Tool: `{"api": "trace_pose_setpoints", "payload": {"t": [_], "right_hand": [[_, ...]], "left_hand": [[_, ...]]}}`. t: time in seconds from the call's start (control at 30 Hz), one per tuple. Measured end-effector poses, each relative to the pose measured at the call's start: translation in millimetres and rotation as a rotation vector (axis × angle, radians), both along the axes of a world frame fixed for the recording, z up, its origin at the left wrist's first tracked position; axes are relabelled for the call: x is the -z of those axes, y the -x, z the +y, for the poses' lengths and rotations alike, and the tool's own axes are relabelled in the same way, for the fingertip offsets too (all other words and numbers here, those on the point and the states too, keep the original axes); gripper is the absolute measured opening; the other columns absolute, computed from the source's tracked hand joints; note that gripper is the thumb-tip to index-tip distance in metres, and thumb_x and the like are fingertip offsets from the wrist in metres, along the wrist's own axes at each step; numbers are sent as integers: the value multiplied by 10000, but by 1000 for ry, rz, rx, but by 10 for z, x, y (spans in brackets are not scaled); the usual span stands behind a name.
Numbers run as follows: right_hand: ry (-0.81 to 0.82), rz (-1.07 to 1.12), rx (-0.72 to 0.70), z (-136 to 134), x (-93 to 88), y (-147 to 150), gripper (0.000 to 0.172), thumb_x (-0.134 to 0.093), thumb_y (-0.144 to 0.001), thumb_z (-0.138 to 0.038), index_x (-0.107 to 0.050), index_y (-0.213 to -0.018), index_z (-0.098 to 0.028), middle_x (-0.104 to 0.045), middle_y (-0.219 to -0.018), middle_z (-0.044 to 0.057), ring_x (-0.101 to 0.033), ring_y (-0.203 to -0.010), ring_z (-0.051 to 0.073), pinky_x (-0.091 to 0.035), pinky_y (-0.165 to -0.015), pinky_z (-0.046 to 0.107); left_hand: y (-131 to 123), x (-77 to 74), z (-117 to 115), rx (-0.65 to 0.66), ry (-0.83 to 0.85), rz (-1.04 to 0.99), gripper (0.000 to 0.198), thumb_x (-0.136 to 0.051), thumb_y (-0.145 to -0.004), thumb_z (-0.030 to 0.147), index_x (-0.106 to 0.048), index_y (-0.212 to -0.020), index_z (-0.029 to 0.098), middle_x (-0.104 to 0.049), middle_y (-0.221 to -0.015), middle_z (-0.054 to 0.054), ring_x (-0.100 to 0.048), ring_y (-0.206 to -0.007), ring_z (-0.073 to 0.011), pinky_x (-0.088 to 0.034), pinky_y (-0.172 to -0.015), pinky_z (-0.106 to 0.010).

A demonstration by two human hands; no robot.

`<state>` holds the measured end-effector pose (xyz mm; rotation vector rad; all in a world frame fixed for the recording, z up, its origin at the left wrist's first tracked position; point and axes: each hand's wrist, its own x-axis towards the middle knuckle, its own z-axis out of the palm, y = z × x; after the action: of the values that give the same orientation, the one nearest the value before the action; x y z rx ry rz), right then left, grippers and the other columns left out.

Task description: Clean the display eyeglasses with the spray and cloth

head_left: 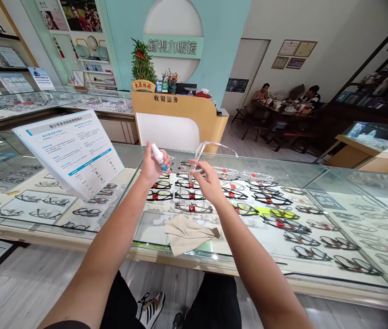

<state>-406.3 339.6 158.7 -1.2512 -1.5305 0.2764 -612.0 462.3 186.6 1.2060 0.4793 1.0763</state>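
My left hand (152, 165) is wrapped round a small white spray bottle (158, 155) with a blue-green label, its nozzle end tilted up. In my right hand (207, 179) is a pair of clear-framed glasses (214, 145), pinched between thumb and fingers, with the frame raised above the counter. Both hands are over the glass display counter (153, 224), apart from each other. Nearer to me, a crumpled beige cloth (189, 233) lies on the glass, partly over something pale green.
Rows of spectacles (272, 198) with red tags sit inside the counter. A folded printed sign (77, 151) stands on the glass at left. A wooden cashier desk (176, 107) is beyond. Two people sit at a table (283, 107) at back right.
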Motion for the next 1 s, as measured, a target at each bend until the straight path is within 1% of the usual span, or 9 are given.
{"api": "trace_pose_setpoints", "payload": {"t": [0.07,0.17,0.23,0.37,0.53,0.67,0.83,0.9,1.0], "right_hand": [[31,56,-71,-26,-29,35,375,-627,-1031,-450,-812,-1302,-270,-794,-1279,87,-712,-1104,275,-589,-961,441],[74,112,-154,-57,-62,71,365,-634,-1017,-439,-827,-1283,-280,-813,-1297,67,-714,-1093,264,-590,-946,419],[106,144,-199,-70,-74,84,363,-632,-1014,-431,-833,-1280,-288,-823,-1307,54,-720,-1106,266,-590,-969,425],[170,207,-296,-87,-93,105,359,-639,-993,-427,-847,-1252,-291,-837,-1249,38,-721,-1027,263,-598,-981,446],[226,214,-404,-122,-132,146,344,-660,-977,-436,-855,-1220,-290,-837,-1236,35,-710,-968,248,-603,-982,447],[230,258,-392,-125,-141,114,335,-669,-972,-435,-849,-1212,-286,-841,-1228,36,-728,-998,251,-596,-1009,451],[199,398,-304,-41,-87,-20,412,-650,-972,-483,-815,-1293,-284,-849,-1269,51,-761,-1086,279,-602,-986,438],[178,453,-295,-5,-62,-53,429,-651,-973,-498,-805,-1314,-287,-849,-1277,49,-763,-1088,273,-597,-971,422],[174,492,-320,17,-45,-57,401,-681,-955,-484,-820,-1277,-291,-851,-1263,35,-756,-1073,260,-577,-956,402]], "left_hand": [[-17,-42,-101,97,10,21,924,-335,-785,1148,-481,-592,257,-421,-570,-31,-486,-538,-177,-382,-440,-312],[-43,-43,-148,147,1,56,957,-258,-754,1179,-465,-565,264,-405,-542,-37,-467,-523,-181,-363,-426,-315],[-77,-2,-138,122,-50,87,949,-313,-758,1171,-498,-567,260,-419,-540,-35,-454,-517,-173,-363,-439,-315],[-159,136,-123,27,-246,222,857,-590,-795,1060,-611,-584,229,-492,-549,-40,-451,-511,-150,-360,-467,-304],[-214,262,-111,-11,-238,303,830,-612,-820,1035,-617,-624,229,-545,-559,-41,-481,-521,-164,-360,-482,-311],[-195,238,-49,1,-233,202,830,-572,-857,1023,-625,-615,231,-542,-594,-48,-519,-577,-180,-411,-517,-327],[-166,160,-56,48,-190,160,850,-545,-826,1058,-595,-603,239,-506,-570,-44,-457,-540,-162,-393,-495,-328],[-177,171,-107,78,-260,228,850,-564,-821,1053,-608,-597,234,-516,-568,-46,-466,-536,-163,-386,-500,-330],[-208,210,-185,107,-375,374,810,-678,-814,995,-607,-570,226,-509,-548,-28,-428,-507,-145,-340,-502,-323]]}}
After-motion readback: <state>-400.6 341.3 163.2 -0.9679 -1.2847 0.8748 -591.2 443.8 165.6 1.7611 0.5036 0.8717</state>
